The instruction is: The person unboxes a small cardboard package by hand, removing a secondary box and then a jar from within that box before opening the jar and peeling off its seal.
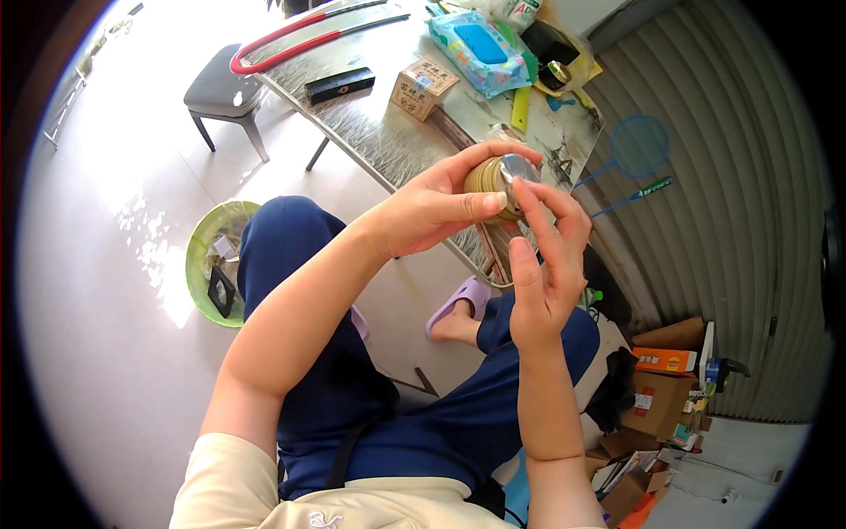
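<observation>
My left hand [433, 205] is shut on a small round jar [486, 177] with a ribbed, gold-tan side. Its thumb and fingers wrap the jar, which is tilted above the near corner of the table. Silvery foil [519, 165] covers the end of the jar facing right. The fingertips of my right hand [548, 264] touch the foil's edge, while its thumb stands apart with nothing in the grip. Beyond my hands, a cardboard box [423, 89] bearing printed writing rests on the table [370, 139].
The table also bears a black case [340, 84], wet wipes [479, 49], a yellow-green strip [520, 109] and a red-gripped bent bar [284, 49]. A grey stool [225, 86] and green bin [198, 264] stand left. Blue rackets [640, 145] and cardboard boxes [654, 403] line the right.
</observation>
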Available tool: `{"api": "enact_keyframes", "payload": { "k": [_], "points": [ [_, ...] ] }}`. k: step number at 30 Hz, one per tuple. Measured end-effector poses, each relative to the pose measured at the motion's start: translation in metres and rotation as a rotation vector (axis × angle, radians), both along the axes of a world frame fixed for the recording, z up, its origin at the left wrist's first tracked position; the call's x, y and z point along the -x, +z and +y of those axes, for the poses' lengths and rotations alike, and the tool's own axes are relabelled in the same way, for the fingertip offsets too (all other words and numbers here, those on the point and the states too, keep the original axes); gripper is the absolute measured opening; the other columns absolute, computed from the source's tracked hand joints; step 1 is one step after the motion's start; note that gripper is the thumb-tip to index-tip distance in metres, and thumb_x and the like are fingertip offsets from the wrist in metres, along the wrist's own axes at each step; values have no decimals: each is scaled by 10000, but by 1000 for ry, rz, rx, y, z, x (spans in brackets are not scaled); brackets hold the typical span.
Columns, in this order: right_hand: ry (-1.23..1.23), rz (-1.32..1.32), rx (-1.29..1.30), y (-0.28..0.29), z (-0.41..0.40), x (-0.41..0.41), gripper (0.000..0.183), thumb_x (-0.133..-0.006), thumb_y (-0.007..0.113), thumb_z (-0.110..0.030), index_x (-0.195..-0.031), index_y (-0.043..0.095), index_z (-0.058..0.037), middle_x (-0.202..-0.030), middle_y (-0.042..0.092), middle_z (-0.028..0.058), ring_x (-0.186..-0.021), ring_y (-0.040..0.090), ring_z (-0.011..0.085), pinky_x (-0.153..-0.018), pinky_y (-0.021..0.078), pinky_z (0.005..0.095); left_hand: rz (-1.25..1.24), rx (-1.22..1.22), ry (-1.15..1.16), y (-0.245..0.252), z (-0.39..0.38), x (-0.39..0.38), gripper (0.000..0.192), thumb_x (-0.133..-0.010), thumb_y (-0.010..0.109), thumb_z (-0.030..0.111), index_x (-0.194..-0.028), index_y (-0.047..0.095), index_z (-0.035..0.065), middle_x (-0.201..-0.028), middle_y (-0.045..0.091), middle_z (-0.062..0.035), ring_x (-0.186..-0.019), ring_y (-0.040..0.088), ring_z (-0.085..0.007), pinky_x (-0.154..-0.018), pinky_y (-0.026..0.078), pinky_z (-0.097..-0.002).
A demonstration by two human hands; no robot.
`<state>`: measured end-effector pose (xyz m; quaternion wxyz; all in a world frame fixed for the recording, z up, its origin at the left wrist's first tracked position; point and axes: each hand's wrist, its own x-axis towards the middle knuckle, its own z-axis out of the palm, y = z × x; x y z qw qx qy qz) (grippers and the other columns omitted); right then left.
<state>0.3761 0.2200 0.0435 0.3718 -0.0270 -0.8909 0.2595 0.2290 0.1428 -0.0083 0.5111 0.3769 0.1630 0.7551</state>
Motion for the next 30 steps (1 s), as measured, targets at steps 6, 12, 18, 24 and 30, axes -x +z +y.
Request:
{"api": "enact_keyframes", "payload": {
  "k": [6,12,18,24,30],
  "points": [
    [15,26,-231,-10,18,6,444,-764,586,-95,-1195,659,-19,-1212,610,95,-1155,535,284,-997,365,405,-50,131,12,1,4,-7,743,-887,693,414,-1445,350,64,-1274,541,-87,-1206,524,-198,-1049,400,-376],
    [289,-7,-260,0,43,8,324,-790,565,-75,-1081,703,-42,-1183,630,97,-1047,600,258,-941,422,370,-192,192,103,-13,1,4,564,-856,722,383,-1265,473,85,-1225,556,-90,-1114,600,-236,-918,514,-362],
    [-31,21,443,-30,94,14,274,-880,545,-10,-1133,650,1,-1146,626,112,-987,599,196,-869,458,305,-226,379,212,-4,13,6,444,-821,653,110,-1231,484,87,-1216,574,-129,-1130,602,-277,-910,530,-381],
    [183,-110,478,-27,84,16,364,-868,655,-70,-1223,605,-9,-1225,601,121,-1083,584,221,-948,436,325,-246,498,168,-6,19,0,474,-882,633,177,-1290,406,94,-1237,558,-138,-1147,589,-268,-942,506,-385],
    [309,-115,584,-40,77,20,491,-836,709,-76,-1301,562,-16,-1311,574,145,-1215,542,291,-1025,409,360,-184,471,88,1,22,-14,500,-966,585,279,-1361,348,86,-1268,509,-109,-1186,529,-213,-986,449,-393]
  ]
}}
